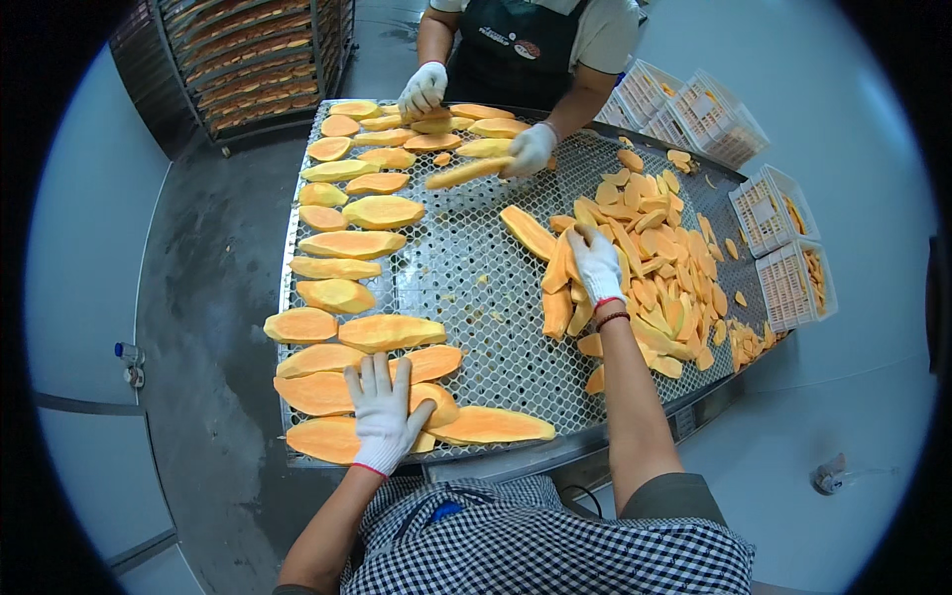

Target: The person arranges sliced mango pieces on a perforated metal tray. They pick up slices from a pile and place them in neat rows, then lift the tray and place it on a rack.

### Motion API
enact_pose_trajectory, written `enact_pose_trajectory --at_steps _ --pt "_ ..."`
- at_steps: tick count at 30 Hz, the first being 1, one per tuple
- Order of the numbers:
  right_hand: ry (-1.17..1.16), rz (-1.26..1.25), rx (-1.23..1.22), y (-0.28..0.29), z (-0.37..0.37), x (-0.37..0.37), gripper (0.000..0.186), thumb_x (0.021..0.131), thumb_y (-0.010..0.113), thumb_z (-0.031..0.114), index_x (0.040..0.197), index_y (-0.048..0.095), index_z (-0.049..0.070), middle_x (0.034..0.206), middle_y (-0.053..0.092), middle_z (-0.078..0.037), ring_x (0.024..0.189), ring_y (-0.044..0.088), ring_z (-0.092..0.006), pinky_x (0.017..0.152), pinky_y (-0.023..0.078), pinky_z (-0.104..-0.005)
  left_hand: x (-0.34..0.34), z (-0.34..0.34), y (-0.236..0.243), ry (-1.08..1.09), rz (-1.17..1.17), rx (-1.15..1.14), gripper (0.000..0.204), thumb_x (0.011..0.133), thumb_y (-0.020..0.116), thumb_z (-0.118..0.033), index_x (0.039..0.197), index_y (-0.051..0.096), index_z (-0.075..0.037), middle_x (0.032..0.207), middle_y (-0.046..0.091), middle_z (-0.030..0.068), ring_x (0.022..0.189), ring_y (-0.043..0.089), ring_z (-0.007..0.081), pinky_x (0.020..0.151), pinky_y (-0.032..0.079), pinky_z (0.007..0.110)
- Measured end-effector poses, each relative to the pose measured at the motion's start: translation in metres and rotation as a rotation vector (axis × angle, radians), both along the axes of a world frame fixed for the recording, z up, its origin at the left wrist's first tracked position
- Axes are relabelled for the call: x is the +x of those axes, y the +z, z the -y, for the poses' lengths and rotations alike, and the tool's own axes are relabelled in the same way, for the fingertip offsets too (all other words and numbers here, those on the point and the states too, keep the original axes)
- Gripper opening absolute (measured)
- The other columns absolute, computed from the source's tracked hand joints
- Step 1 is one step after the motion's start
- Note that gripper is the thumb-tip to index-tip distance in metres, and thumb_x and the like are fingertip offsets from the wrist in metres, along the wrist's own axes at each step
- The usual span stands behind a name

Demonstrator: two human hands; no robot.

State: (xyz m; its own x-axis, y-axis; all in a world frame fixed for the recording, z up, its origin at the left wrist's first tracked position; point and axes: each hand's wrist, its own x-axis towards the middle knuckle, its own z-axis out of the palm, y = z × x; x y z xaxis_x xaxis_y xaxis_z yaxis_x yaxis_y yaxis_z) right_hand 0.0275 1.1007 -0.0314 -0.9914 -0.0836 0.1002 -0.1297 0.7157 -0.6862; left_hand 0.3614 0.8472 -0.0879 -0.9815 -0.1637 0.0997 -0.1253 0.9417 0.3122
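on mesh tray (466,288), near edge: l hand (382,407) lies flat, fingers spread, palm down on slices (327,392) of the near-left rows; presses, grips nothing. r hand (597,263) reaches into loose pile (654,288) on tray's right half, fingers curled round a few upright slices at pile's left edge; looks like a light grip, not all fingers visible.

judgement on the step: laying slices out in rows on the left half. to do it well, keep each slice flat, cut face up, just beside its neighbour w/o overlap; a couple under the l hand seem to overlap and want nudging apart. draw from pile edge, few at a time, so pieces don't snap.

counts: white gloved hands 4, i.e. 2 own, 2 of a co-worker (516,50) in dark apron at far edge, co-worker's r hand (529,149) on a long slice. laid slices on left side approx 25, far ones hard to separate. pile: too many to count. white baskets (783,248) off tray's right side: 4 seen, some holding trimmings. rack (248,59) w/ loaded shelves far left: 1.
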Motion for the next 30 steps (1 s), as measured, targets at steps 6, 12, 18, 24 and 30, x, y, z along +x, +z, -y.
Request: enact_pose_trajectory --at_steps 6,12,18,24,30 --pt "0.187 0.053 0.759 -0.036 0.028 -0.035 0.08 0.083 0.066 0.062 0.143 0.05 0.011 0.141 0.057 -0.014 0.129 0.052 -0.0343 0.112 0.031 -0.0497 -0.003 0.0 0.003 -0.011 0.029 -0.018 0.076 0.087 0.063 -0.051 0.143 0.046 -0.002 0.145 0.039 0.0304 0.137 0.031 0.0499 0.116 0.012 0.066" --pt "0.377 -0.261 0.753 -0.073 0.056 -0.024 0.072 0.073 0.078 0.052 0.131 0.057 0.013 0.119 0.064 -0.009 0.109 0.056 -0.0266 0.098 0.036 -0.0467 -0.002 0.002 0.012 -0.012 0.03 -0.052 0.077 0.085 0.064 -0.052 0.143 0.045 -0.005 0.143 0.038 0.028 0.135 0.033 0.0479 0.115 0.016 0.065" --pt "0.832 -0.268 0.511 -0.068 0.115 0.064 0.072 0.078 0.076 0.049 0.135 0.054 0.012 0.127 0.06 -0.012 0.117 0.054 -0.0293 0.101 0.042 -0.0441 0.001 0.0 0.012 0.005 0.064 -0.055 0.076 0.084 0.066 -0.051 0.141 0.046 -0.005 0.143 0.039 0.0277 0.136 0.032 0.0473 0.115 0.015 0.064" --pt "0.864 -0.215 0.257 -0.087 0.129 0.082 0.074 0.078 0.076 0.042 0.14 0.051 0.011 0.133 0.057 -0.013 0.124 0.05 -0.0328 0.105 0.039 -0.0447 -0.024 -0.013 0.018 0.088 -0.016 -0.021 0.068 0.084 0.07 -0.038 0.14 0.049 -0.005 0.146 0.037 0.028 0.139 0.03 0.0478 0.117 0.015 0.063" --pt "0.851 -0.238 0.176 -0.097 0.114 0.077 0.073 0.076 0.077 0.035 0.141 0.051 0.013 0.133 0.055 -0.014 0.126 0.049 -0.035 0.109 0.035 -0.0493 -0.118 0.001 0.001 0.102 -0.141 -0.142 0.065 0.087 0.067 -0.033 0.142 0.047 -0.007 0.148 0.038 0.0254 0.141 0.03 0.0457 0.116 0.017 0.062"
